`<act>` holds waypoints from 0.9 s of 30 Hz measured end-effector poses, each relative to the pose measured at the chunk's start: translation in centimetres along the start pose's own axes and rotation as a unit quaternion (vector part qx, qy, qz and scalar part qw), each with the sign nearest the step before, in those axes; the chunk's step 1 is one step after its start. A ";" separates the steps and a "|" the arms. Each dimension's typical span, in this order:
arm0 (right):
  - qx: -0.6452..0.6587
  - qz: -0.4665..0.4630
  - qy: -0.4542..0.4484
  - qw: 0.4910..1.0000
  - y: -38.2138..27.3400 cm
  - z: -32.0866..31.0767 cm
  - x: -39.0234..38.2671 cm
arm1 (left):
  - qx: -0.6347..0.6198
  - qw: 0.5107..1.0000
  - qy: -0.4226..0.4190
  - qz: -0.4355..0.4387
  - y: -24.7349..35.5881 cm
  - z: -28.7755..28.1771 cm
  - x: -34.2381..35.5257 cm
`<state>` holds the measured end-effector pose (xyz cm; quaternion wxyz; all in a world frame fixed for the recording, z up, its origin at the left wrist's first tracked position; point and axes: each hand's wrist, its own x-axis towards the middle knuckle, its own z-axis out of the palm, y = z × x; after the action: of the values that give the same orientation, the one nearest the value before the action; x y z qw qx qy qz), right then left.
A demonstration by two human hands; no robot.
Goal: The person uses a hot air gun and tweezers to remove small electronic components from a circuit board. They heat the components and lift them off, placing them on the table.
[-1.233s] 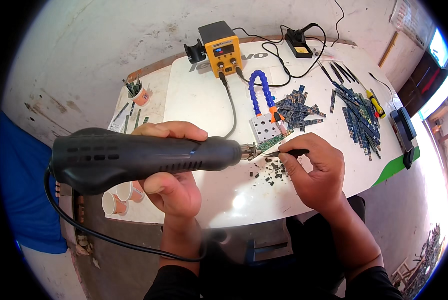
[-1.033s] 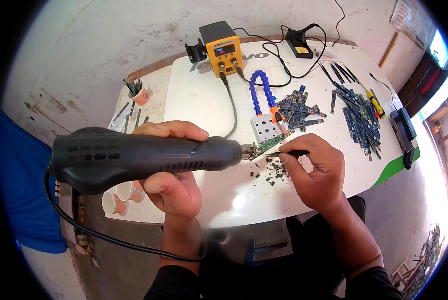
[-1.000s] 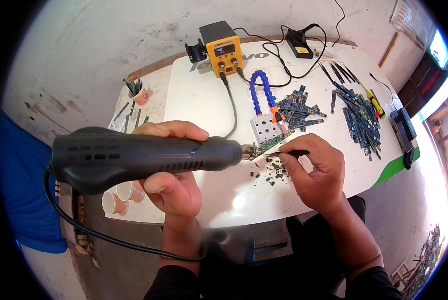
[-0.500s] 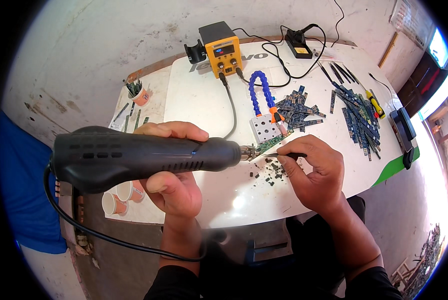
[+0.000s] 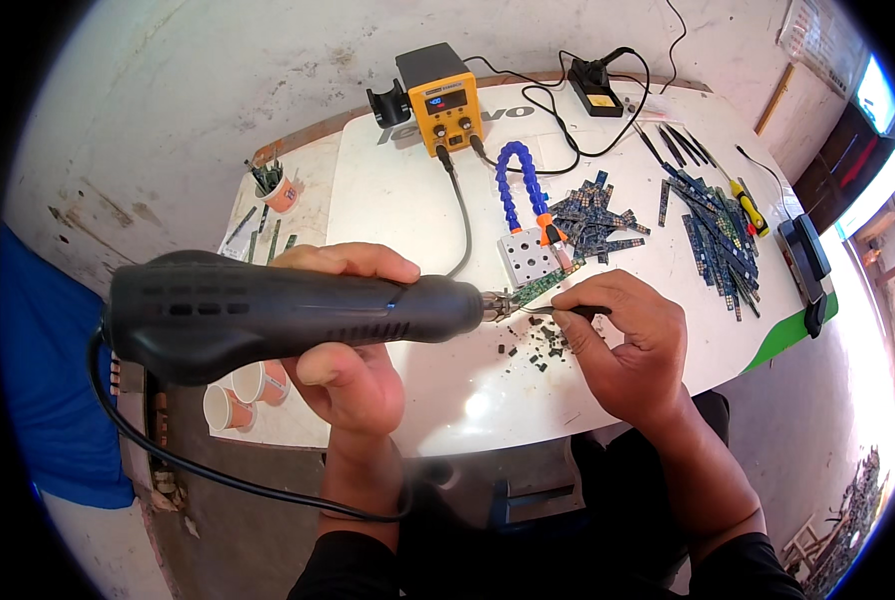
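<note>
Evidently, the left hand [image 5: 358, 390] is wrapped around the black hot-air gun [image 5: 278, 308], its thumb along the near side, while the right hand [image 5: 630, 345] pinches dark, slim tweezers [image 5: 590, 309] between thumb and fingers. The gun's metal nozzle [image 5: 496, 305] points right, at the near end of a green circuit-board strip [image 5: 538, 286], and the tweezer tips sit right by that end; whether they touch it is too small to tell. The strip slants away toward a drilled metal block [image 5: 529, 257] with a looped blue flexible arm [image 5: 518, 152].

The step in hand looks like heating the strip to loosen a component; the next move calls for a steady nozzle and a light tweezer pull once the solder gives. Loose dark chips [image 5: 543, 347] lie scattered just below.

Farther out are two piles of strips, one behind the block [image 5: 596, 215] and one at right [image 5: 718, 245], a yellow rework station [image 5: 448, 108] and a soldering-iron stand [image 5: 598, 88].
</note>
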<state>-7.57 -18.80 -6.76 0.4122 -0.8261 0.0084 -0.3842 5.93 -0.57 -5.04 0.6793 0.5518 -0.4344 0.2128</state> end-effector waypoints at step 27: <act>0.007 0.076 -0.104 0.992 0.1 -0.9 0.2 | 0.005 1.000 0.001 -0.004 0.0 -0.1 0.1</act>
<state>-7.96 -19.53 -6.31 0.4446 -0.8557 0.0261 -0.2637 6.04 -0.53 -5.00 0.6779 0.5569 -0.4302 0.2127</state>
